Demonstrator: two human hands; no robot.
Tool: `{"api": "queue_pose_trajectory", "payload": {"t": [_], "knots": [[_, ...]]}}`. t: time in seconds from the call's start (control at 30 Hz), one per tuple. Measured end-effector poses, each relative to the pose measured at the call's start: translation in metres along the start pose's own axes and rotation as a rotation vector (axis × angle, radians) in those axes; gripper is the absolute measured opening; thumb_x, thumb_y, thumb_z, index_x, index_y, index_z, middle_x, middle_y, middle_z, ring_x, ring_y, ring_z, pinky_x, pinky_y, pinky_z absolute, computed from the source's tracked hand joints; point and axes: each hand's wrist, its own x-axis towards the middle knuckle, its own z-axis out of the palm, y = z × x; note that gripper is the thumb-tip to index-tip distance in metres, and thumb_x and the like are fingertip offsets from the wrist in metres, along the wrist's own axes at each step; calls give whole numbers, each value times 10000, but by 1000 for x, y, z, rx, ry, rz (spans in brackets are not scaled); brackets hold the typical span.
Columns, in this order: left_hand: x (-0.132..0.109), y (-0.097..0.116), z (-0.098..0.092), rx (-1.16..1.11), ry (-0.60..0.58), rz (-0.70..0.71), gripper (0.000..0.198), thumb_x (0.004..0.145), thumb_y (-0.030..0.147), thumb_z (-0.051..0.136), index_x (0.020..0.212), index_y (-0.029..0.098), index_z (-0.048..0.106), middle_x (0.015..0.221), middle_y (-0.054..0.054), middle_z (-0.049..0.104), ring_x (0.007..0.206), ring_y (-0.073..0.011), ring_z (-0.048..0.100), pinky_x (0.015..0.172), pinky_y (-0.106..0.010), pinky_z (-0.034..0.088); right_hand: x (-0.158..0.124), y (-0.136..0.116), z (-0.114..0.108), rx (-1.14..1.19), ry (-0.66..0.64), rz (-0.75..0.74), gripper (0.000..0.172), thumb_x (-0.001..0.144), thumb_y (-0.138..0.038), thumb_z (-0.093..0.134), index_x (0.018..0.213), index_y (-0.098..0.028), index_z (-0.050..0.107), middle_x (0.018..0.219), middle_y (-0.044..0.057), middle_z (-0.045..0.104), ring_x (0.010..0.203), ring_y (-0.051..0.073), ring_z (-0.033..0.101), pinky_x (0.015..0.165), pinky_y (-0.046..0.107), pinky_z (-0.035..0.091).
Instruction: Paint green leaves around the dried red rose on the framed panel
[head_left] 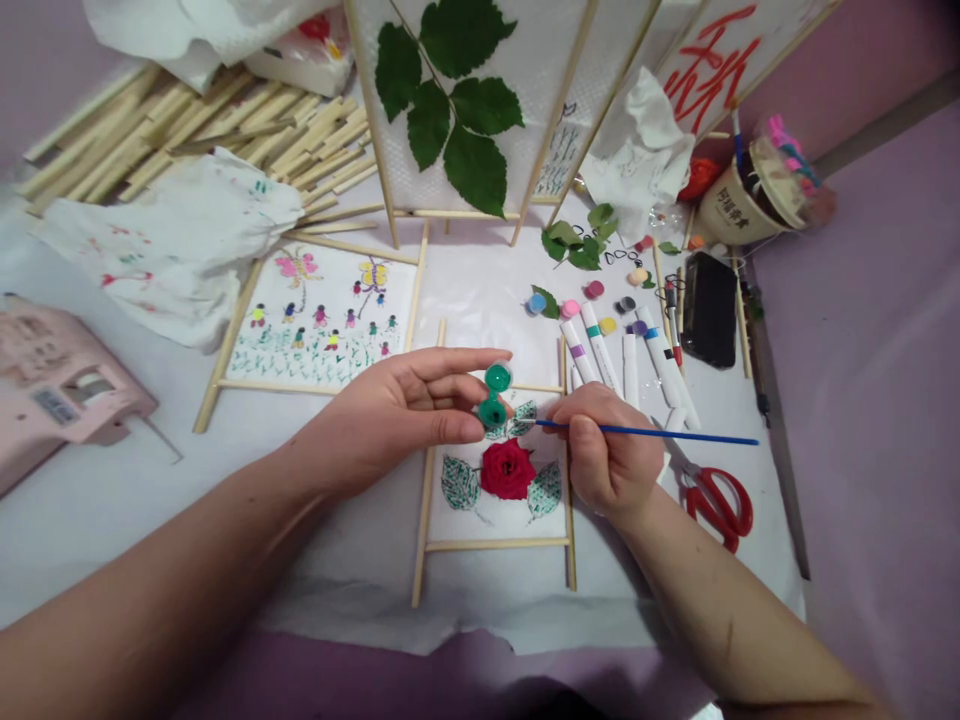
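Note:
Between the thumb and fingers of my left hand (420, 400) is a small paint pot (492, 411) of green paint, its lid flipped back. My right hand (607, 445) grips a thin blue paintbrush (675, 434), held almost level, with the bristles pointing left close to the pot; whether they touch it I cannot tell. Below both hands lies a wood-framed picture (495, 525) on white paper. At its middle sits a red rose (508, 469), with green-patterned leaf drawings around it. The upper part of the picture is partly hidden by my hands.
A second framed picture (322, 320) lies left, near a stained cloth (172, 240) and wooden sticks (187, 120). A pink glue gun (67, 385) is far left. White markers (600, 345), small paint pots (594, 289), red scissors (720, 505) and a black phone (710, 308) lie right. A leaf-decorated panel (457, 100) stands behind.

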Motion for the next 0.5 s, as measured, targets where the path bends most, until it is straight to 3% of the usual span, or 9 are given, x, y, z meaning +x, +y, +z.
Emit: {"api": "queue_pose_trajectory", "payload": {"t": [0.5], "knots": [[1,1,1,4,1,-1,474,690,142,933,1097,367,841,880,30,743,853,-90,704,792,-157,557,1,-2,-1,-23,-21,32,184,981,-144,496,875,-207,631,731,23,687,675,160,647,622,326,526]]}}
